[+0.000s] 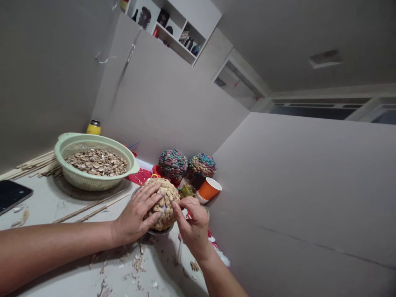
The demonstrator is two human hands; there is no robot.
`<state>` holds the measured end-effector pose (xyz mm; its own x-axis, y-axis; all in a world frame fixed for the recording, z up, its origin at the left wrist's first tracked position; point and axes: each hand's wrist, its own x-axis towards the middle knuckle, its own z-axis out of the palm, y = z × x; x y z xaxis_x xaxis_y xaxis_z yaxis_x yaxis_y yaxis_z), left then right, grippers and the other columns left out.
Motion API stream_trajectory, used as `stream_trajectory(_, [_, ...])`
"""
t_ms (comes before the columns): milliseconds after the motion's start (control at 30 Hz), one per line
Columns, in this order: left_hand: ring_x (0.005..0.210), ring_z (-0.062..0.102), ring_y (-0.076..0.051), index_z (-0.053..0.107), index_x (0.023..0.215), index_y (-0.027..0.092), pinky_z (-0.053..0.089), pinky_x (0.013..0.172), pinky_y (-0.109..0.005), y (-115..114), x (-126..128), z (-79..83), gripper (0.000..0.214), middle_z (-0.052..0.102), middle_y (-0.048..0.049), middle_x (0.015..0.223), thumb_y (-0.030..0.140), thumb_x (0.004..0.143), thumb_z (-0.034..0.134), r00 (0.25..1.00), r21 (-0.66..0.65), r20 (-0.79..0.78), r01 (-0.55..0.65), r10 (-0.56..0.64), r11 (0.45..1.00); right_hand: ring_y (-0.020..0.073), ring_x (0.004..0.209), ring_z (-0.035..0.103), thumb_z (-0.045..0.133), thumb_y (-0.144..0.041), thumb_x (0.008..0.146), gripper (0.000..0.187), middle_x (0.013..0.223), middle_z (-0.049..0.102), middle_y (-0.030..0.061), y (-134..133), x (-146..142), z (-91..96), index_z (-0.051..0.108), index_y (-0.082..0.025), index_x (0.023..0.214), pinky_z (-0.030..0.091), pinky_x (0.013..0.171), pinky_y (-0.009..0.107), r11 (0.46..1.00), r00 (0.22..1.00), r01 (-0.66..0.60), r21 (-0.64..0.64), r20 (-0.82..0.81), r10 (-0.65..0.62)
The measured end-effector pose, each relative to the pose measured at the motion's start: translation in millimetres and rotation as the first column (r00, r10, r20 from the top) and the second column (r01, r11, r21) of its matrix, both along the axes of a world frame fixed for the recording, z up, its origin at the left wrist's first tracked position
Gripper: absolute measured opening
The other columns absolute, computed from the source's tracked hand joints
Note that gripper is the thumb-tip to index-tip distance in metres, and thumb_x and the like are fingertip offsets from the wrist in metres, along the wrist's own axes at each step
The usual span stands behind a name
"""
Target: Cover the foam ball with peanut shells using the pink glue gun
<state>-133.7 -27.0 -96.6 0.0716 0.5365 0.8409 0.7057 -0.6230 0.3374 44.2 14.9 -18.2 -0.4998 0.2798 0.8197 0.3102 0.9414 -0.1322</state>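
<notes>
A ball covered in tan nut shells (165,202) rests on the white table (62,206) in a shallow dish. My left hand (137,214) lies over its left side, fingers spread and wrapped around it. My right hand (193,225) is at the ball's right side with thumb and fingers pinched together against the shells; what they pinch is too small to name.
A pale green colander (130,163) full of shells stands at the back left. Two painted shell balls (173,163) (202,165) sit by the wall, beside an orange paper cup (209,189). Thin wooden sticks (89,208), a dark phone (10,194), and shell scraps (136,264) lie around.
</notes>
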Motion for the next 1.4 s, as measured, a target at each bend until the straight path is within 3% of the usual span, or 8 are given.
stream_trajectory(633, [0.144,0.037,-0.029,0.041,0.145,0.022,0.035,0.115,-0.058,1,0,-0.5,0.05,0.046,-0.0161,0.151,0.027,0.097,0.052,1.0,0.006,-0.012,0.0,0.0,1.0,0.0153,0.066,0.055,0.06,-0.015,0.093,0.019,0.068,0.061,-0.0002,2,3,-1.9,0.059,-0.019,0.075,0.041,0.067,0.03,0.999,1.0,-0.022,-0.049,-0.015,0.021])
stream_trajectory(1400, [0.144,0.035,-0.029,0.039,0.146,0.02,0.033,0.116,-0.058,1,1,0.1,0.051,0.046,-0.0168,0.151,0.025,0.097,0.051,1.0,0.01,-0.025,-0.005,0.005,1.0,0.0158,0.069,0.059,0.062,-0.01,0.092,0.012,0.074,0.065,0.0006,-7,13,4.7,0.061,-0.02,0.085,0.042,0.07,0.03,0.999,0.998,-0.038,-0.001,0.052,0.038])
